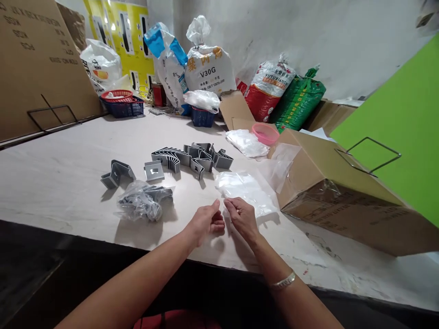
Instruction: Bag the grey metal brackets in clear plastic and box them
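Observation:
My left hand (206, 222) hovers over the front of the table with its fingers curled and its thumb up. Close beside it, my right hand (243, 218) pinches thumb and fingertips together at the near edge of a stack of clear plastic bags (254, 194). Anything between the fingers of either hand is too thin or hidden to make out. To the left lies a bundle of grey metal brackets wrapped in a clear bag (144, 201). Behind it are a loose bent bracket (118, 173) and a flat-faced bracket (154, 171). A row of nested brackets (171, 157) stands mid-table.
An open cardboard box (343, 201) with a wire handle borders the right side. A large carton (41, 68) rises at left. Full sacks (209, 68), baskets (123, 106), a pink bowl (265, 133) and more plastic bags (247, 142) line the back.

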`<state>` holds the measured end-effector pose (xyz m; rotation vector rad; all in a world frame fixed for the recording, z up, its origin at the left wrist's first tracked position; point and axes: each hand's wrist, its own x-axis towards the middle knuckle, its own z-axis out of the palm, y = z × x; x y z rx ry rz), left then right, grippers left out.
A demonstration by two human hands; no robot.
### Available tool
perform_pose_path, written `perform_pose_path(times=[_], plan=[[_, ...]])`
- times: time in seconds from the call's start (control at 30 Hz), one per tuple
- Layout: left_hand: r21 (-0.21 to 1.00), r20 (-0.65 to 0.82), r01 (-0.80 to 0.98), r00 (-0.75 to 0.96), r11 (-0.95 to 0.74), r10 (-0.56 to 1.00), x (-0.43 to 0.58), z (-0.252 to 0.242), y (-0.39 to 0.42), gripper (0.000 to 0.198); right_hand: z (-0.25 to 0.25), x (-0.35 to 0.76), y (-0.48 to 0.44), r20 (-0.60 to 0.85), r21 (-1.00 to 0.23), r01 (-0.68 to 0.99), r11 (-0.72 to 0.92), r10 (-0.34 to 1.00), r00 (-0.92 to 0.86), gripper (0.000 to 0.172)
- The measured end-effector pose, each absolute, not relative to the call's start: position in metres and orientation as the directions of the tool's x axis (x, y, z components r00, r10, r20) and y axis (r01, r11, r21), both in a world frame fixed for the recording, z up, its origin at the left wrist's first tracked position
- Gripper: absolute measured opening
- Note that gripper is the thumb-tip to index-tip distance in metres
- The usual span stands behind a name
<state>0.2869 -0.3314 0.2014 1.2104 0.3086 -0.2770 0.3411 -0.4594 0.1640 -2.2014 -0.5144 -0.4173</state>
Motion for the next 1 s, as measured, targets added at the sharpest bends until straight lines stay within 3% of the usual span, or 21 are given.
perform_pose_path(times=[0.1,0.2,0.3,0.4,0.5,0.57,0.7,0.83,0.93,1.0], plan=[[0.865,-0.443,0.429,0.896,0.259,-0.004,0.306,0.2,-0.344,0.03,0.167,0.33,-0.471,0.438,-0.721,0.498,-0.482,0.241,0.866,0.023],[0.895,-0.434,0.424,0.899,0.139,0.052,0.316,0.198,-0.355,0.02,0.167,0.325,-0.489,0.559,-0.574,0.628,-0.526,0.308,0.77,0.027],[0.898,-0.433,0.423,0.899,0.116,0.071,0.319,0.199,-0.36,0.017,0.164,0.329,-0.503,0.559,-0.391,0.713,-0.582,0.465,0.686,0.049],[0.888,-0.454,0.446,0.889,0.107,0.058,0.312,0.206,-0.356,0.018,0.16,0.342,-0.51,0.396,-0.38,0.649,-0.66,0.517,0.758,0.073],[0.877,-0.478,0.473,0.877,0.085,0.042,0.297,0.214,-0.344,0.019,0.156,0.362,-0.513,0.28,-0.407,0.515,-0.755,0.433,0.857,0.09],[0.869,-0.492,0.489,0.87,0.075,0.039,0.287,0.215,-0.334,0.02,0.154,0.375,-0.516,0.25,-0.435,0.459,-0.775,0.386,0.888,0.092],[0.861,-0.507,0.508,0.859,0.014,0.073,0.27,0.205,-0.313,0.024,0.15,0.398,-0.52,0.266,-0.504,0.382,-0.774,0.281,0.922,0.088],[0.855,-0.513,0.516,0.856,-0.054,0.065,0.253,0.2,-0.292,0.031,0.145,0.414,-0.522,0.298,-0.567,0.271,-0.778,0.113,0.948,0.096],[0.895,-0.414,0.437,0.888,-0.088,0.201,0.244,0.201,-0.282,0.034,0.145,0.418,-0.522,0.33,-0.606,0.211,-0.767,0.0,0.944,0.099],[0.912,-0.352,0.397,0.887,-0.103,0.299,0.241,0.202,-0.28,0.033,0.15,0.413,-0.519,0.389,-0.612,0.255,-0.748,-0.005,0.921,0.084]])
